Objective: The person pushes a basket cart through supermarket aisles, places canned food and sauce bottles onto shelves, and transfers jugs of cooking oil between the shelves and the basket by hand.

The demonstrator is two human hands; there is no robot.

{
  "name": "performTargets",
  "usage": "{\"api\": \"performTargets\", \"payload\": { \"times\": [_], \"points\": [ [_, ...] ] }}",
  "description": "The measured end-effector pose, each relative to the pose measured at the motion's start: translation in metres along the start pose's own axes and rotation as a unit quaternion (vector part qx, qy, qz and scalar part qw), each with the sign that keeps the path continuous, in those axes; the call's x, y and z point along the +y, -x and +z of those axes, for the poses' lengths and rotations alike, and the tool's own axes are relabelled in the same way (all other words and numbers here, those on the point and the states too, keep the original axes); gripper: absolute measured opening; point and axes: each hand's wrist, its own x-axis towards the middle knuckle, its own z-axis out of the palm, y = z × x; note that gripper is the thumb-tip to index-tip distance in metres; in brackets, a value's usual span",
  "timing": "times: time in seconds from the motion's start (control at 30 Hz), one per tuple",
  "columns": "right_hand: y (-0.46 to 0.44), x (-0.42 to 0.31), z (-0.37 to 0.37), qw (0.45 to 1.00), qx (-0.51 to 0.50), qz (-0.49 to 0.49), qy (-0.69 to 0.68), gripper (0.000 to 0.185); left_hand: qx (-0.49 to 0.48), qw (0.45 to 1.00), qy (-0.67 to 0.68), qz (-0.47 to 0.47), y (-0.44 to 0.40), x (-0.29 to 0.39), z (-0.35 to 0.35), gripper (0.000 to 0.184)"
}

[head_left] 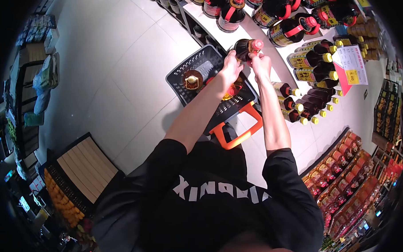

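A dark bottle with a red cap (244,50) is held between my two hands, over the shelf edge beside the basket. My left hand (230,68) has its fingers round the bottle's lower left side. At the red cap and neck, my right hand (260,65) is closed. Under my left forearm stands a dark grey basket (178,78) with an orange handle (240,138). Inside it are a round brown item (192,80) and a red and yellow package (234,91), partly hidden by my forearm.
White shelves (262,35) at the upper right carry large dark bottles with red caps (231,14) and yellow-capped bottles (312,60). A price sign (353,65) sticks out there. Packaged goods (341,174) fill the lower right; a slatted stand (87,167) is at lower left.
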Motion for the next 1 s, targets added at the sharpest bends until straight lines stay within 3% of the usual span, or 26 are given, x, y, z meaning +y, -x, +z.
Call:
{"api": "performTargets", "payload": {
  "times": [0.13,0.2,0.33,0.4,0.53,0.67,0.7,0.77,0.83,0.87,0.9,0.93,1.0],
  "points": [
    [-0.024,-0.019,0.007,0.985,-0.006,0.069,-0.156,0.021,0.005,0.996,-0.074,0.041,-0.046,-0.006,-0.001,0.038],
    [-0.035,-0.019,0.015,0.99,0.002,0.062,-0.124,0.02,0.006,0.991,-0.133,0.024,-0.033,0.013,0.014,0.039],
    [-0.037,-0.019,0.02,0.996,-0.023,0.018,-0.08,0.023,-0.042,0.993,-0.108,0.016,-0.047,0.019,0.013,0.04],
    [-0.039,-0.032,0.018,0.997,-0.029,-0.001,-0.066,0.026,-0.044,0.993,-0.106,0.031,-0.049,0.027,0.019,0.052],
    [-0.066,-0.032,0.027,0.999,0.027,-0.033,-0.025,0.026,-0.046,0.993,-0.113,0.004,-0.057,0.041,0.033,0.08],
    [-0.092,-0.025,0.04,0.986,0.129,-0.07,0.077,0.035,-0.022,0.993,-0.116,0.016,-0.078,0.039,0.037,0.084],
    [-0.089,-0.031,0.042,0.98,0.158,-0.07,0.101,0.04,-0.005,0.994,-0.097,0.051,-0.065,0.033,0.042,0.063],
    [-0.076,-0.038,0.036,0.974,0.138,-0.098,0.15,0.037,0.022,0.997,-0.068,0.011,-0.052,-0.004,0.019,0.031],
    [-0.088,-0.02,0.041,0.991,0.057,-0.075,-0.091,0.035,-0.041,0.966,-0.229,0.113,0.012,-0.046,-0.004,0.021],
    [-0.083,-0.028,0.042,0.992,0.054,-0.062,-0.099,0.032,-0.068,0.939,-0.303,0.152,0.022,-0.094,-0.034,0.022],
    [-0.08,-0.035,0.044,0.991,0.053,-0.052,-0.108,0.029,-0.095,0.902,-0.41,0.097,0.051,-0.126,-0.062,0.029],
    [-0.085,-0.031,0.045,0.992,0.057,-0.044,-0.102,0.028,-0.094,0.826,-0.55,0.08,0.11,-0.113,-0.055,0.04],
    [-0.087,-0.026,0.042,0.996,0.058,-0.047,-0.058,0.037,-0.121,0.788,-0.6,0.06,0.183,-0.142,-0.076,0.053]
  ]
}}
